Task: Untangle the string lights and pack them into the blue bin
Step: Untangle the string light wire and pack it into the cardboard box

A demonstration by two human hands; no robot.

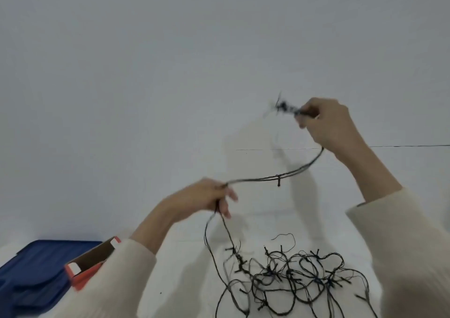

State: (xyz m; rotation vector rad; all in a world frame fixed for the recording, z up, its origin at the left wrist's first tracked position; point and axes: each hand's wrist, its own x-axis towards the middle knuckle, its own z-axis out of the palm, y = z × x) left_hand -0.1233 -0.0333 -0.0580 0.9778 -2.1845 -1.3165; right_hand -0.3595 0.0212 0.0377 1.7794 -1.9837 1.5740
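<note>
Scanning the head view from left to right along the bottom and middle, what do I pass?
blue bin → orange and white cardboard box → left hand pinching the cord → tangled string lights on the white table → right hand, raised, holding a bundled end.

Both hands raised, left hand (207,197) and right hand (327,120) gripping string lights (280,276), blue bin (31,269) left

Open orange-and-white cardboard box (91,266) at lower left, lying on the white table (185,257). Plain pale wall (170,62) behind, crossed at right by a thin dark horizontal line (401,146).
</note>
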